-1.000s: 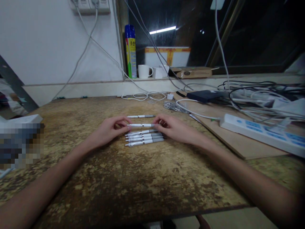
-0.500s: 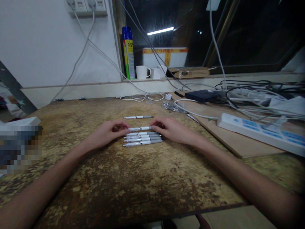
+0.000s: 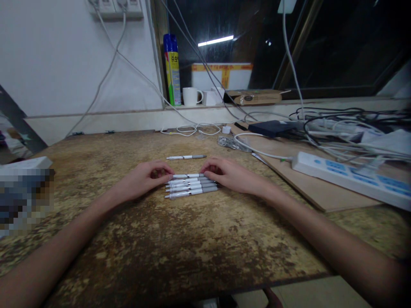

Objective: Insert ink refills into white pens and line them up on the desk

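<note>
Between my two hands lies a white and grey pen [image 3: 188, 176], its ends pinched by the fingers. My left hand [image 3: 150, 177] is closed on its left end, and my right hand [image 3: 221, 173] on its grey right end. Close against it on the near side is a row of several similar pens [image 3: 192, 193], side by side and pointing the same way. One more pen [image 3: 186, 157] lies apart, beyond my hands. The pens rest on a worn wooden table [image 3: 180, 248]; my fingertips partly hide the held pen's ends.
At the right a white power strip [image 3: 349, 175] rests on a thin board [image 3: 308, 188], with tangled cables behind. A small plastic bag [image 3: 229, 142] and a white cable [image 3: 183, 131] lie at the back. A spray can [image 3: 173, 72] and mug [image 3: 192, 97] stand on the sill.
Both hands have brought the held pen slightly nearer, down against the row of pens. The far pen has stayed where it was.
</note>
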The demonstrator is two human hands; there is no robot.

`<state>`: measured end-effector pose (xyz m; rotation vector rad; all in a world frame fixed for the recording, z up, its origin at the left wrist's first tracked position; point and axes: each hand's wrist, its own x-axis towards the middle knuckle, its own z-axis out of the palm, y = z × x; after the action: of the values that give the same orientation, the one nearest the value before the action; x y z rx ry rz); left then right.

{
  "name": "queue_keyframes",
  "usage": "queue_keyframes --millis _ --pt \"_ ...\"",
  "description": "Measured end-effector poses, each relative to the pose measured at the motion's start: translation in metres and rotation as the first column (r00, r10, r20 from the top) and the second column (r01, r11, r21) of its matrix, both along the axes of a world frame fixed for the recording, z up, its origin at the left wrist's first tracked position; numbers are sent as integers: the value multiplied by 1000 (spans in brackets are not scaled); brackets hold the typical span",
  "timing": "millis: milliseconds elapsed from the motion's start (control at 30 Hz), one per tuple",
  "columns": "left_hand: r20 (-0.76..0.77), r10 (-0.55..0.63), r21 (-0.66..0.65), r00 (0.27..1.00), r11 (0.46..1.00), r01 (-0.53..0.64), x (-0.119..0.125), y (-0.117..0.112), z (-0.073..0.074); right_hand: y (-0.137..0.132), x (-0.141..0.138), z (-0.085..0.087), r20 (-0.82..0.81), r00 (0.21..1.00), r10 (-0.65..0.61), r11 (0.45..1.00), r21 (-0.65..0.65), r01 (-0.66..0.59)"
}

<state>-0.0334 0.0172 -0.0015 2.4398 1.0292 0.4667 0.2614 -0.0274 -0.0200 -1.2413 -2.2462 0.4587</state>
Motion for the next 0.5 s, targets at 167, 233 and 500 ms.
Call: queue_keyframes --millis 167,233,500 --pt "-4 4 -12 1000 1000 -4 1 -1 1 0 1 0 3 1000 4 1000 22 -4" --pt "-6 -5 -10 1000 1000 5 1 -2 2 0 1 0 -1 1000 5 1000 22 -5" --pt "-21 7 -14 1000 1000 -7 1 -2 3 -1 1 3 10 1000 1 1000 24 -2"
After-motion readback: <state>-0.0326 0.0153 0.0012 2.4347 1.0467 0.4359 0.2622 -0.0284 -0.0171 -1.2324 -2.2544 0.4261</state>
